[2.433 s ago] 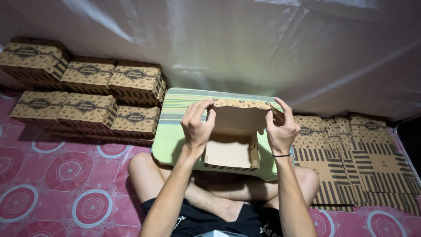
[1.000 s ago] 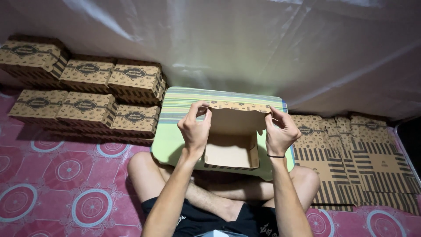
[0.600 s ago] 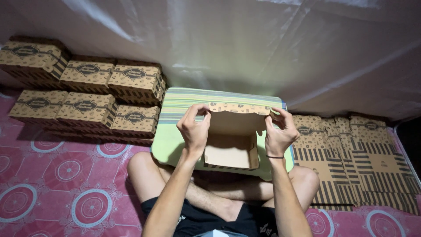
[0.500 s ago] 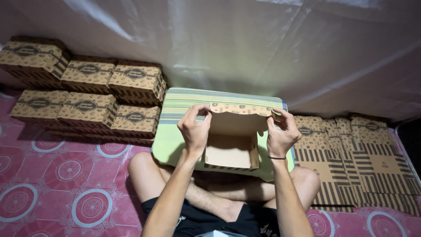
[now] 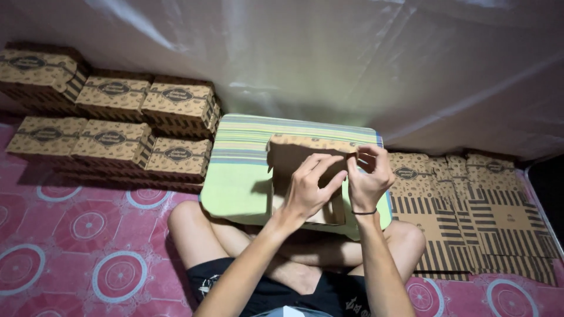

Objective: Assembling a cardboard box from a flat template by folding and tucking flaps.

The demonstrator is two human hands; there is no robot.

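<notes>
I sit cross-legged with a small green striped table [image 5: 247,176] over my lap. On it stands a brown patterned cardboard box [image 5: 291,154], partly folded, its lid flap tipped over the opening. My left hand [image 5: 310,186] lies across the front of the box with its fingers stretched toward the right side. My right hand [image 5: 369,176] pinches the box's right top corner, a dark band on its wrist. Both hands hide most of the box's inside.
Finished patterned boxes [image 5: 111,126] are stacked in two rows at the left against the white sheet wall [image 5: 305,53]. A pile of flat unfolded box blanks [image 5: 476,211] lies at the right. A pink mat with circles [image 5: 82,235] covers the floor.
The box's lid flap has come down over the opening. My left hand has moved right across the box front, close to my right hand at the right corner.
</notes>
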